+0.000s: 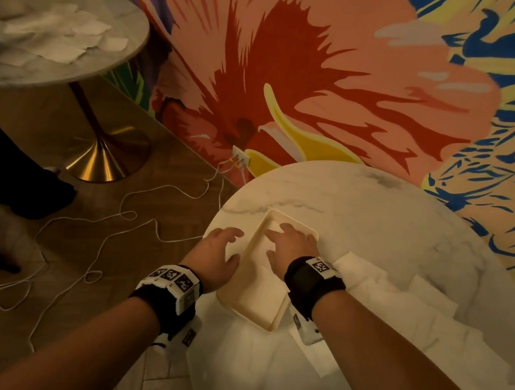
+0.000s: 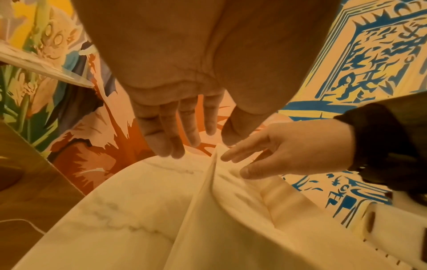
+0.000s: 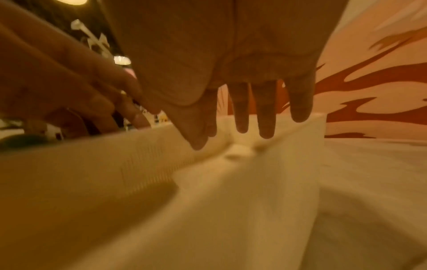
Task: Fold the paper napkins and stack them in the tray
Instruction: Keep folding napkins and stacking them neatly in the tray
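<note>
A cream rectangular tray (image 1: 277, 316) sits on the left part of a round marble table (image 1: 380, 221). My right hand (image 1: 275, 241) lies inside it with straight fingers, flat on a folded white napkin (image 1: 257, 272). In the right wrist view those fingers (image 3: 265, 118) reach down over the napkin (image 3: 242, 201) beside the tray wall (image 3: 115, 155). My left hand (image 1: 234, 245) is open just outside the tray's left rim; I cannot tell whether it touches the rim. In the left wrist view its fingers (image 2: 171, 135) hang over the table beside the tray wall (image 2: 203, 201). Loose unfolded napkins (image 1: 387, 283) lie right of the tray.
The painted wall stands close behind the table. To the far left is a second round table (image 1: 111, 3) strewn with napkins, on a gold pedestal (image 1: 99, 159). White cable (image 1: 108, 232) loops over the wooden floor, and a person's dark leg and shoe (image 1: 15, 183) stand at the left.
</note>
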`<state>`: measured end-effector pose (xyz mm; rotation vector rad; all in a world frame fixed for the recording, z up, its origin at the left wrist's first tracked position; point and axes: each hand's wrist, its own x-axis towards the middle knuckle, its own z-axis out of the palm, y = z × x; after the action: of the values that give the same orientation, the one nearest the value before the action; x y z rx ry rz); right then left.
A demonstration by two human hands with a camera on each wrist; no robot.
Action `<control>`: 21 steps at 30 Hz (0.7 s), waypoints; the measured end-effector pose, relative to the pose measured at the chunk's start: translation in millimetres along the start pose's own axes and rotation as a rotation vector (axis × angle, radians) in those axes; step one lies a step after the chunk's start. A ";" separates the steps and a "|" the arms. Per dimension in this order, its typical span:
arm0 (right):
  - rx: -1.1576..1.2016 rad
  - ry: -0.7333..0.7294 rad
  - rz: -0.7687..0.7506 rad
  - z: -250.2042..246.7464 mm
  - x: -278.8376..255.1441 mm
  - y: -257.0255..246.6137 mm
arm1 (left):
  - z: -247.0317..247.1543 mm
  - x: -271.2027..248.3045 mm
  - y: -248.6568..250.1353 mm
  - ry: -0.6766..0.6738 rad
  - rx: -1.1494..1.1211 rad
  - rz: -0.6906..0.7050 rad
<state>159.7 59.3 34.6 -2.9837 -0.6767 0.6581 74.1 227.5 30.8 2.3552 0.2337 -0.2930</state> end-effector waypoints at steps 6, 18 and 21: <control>0.368 0.273 0.044 -20.0 -49.4 31.5 | 4.9 -1.0 39.1 0.186 -0.015 0.130; 0.827 0.334 0.684 68.8 -205.4 197.6 | 132.2 -39.9 153.9 -0.147 -0.086 0.393; 0.808 0.262 0.755 101.9 -240.2 221.1 | 169.0 -48.2 167.6 -0.256 -0.043 0.388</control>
<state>12.7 -248.9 14.6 -2.3756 0.6301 0.3784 46.0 -13.7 35.9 2.2336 -0.3328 -0.3881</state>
